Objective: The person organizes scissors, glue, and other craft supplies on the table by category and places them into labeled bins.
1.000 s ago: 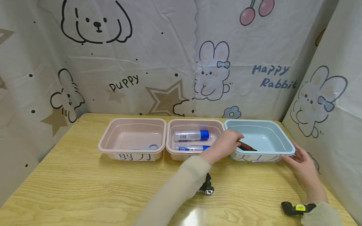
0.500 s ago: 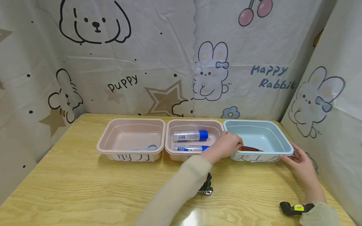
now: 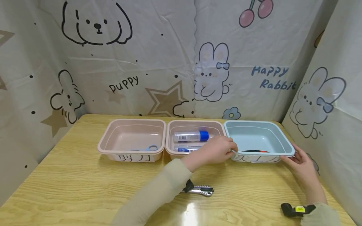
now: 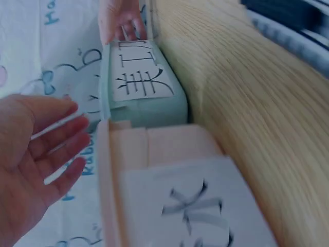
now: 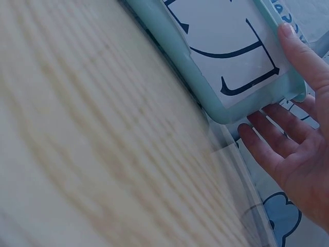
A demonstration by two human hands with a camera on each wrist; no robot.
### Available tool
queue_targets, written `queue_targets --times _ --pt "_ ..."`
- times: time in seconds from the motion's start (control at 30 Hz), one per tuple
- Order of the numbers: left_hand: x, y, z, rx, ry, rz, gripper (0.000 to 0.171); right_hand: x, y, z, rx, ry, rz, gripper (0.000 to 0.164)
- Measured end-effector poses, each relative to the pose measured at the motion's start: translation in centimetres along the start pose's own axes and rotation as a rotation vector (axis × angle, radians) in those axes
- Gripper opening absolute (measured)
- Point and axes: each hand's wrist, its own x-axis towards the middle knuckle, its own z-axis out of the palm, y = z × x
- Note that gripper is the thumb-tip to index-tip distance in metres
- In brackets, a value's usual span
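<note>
My left hand point(image 3: 219, 150) hovers at the front, between the middle pink bin point(image 3: 169, 135) and the blue bin point(image 3: 272, 127). Its fingers are loosely bent and hold nothing in the left wrist view. Inside the blue bin lies a slim black-and-red utility knife point(image 3: 255, 151), mostly hidden by the front wall. With the thumb over the rim and fingers at the side, my right hand point(image 3: 302, 161) grips the blue bin's right front corner. A silver-grey utility knife point(image 3: 204, 190) rests on the table, partly behind the left wrist.
Two clear glue bottles with blue caps, an upper bottle point(image 3: 189, 136) and a lower bottle point(image 3: 185, 148), lie in the middle bin. The left pink bin point(image 3: 103, 142) contains light-blue scissors point(image 3: 152, 147). Printed cloth point(image 3: 127, 62) hangs behind the wooden table point(image 3: 85, 185).
The left hand has let go of the black-and-red utility knife inside the blue bin and drawn back left and toward the front. The right hand keeps its grip on the bin.
</note>
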Motion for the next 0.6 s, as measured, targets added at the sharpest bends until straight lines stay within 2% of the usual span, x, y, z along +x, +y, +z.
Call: queue_targets --times 0.17,0.33,0.43,0.6 --pt "-3.0 -0.1 -0.5 0.07 0.021 0.13 0.014 -0.1 -0.2 -0.2 -0.025 -0.009 0.0 0.071" --pt "-7.0 0.2 -1.0 0.103 -0.019 0.19 0.017 -0.3 -0.2 -0.1 -0.037 -0.014 -0.005 0.071" --pt "-9.2 0.4 -0.7 0.111 -0.093 0.181 0.024 -0.3 -0.1 -0.1 -0.047 0.0 -0.017 0.07" --pt "-12.7 0.2 0.6 0.088 -0.224 0.11 0.029 -0.3 -0.1 -0.1 -0.065 0.009 -0.022 0.07"
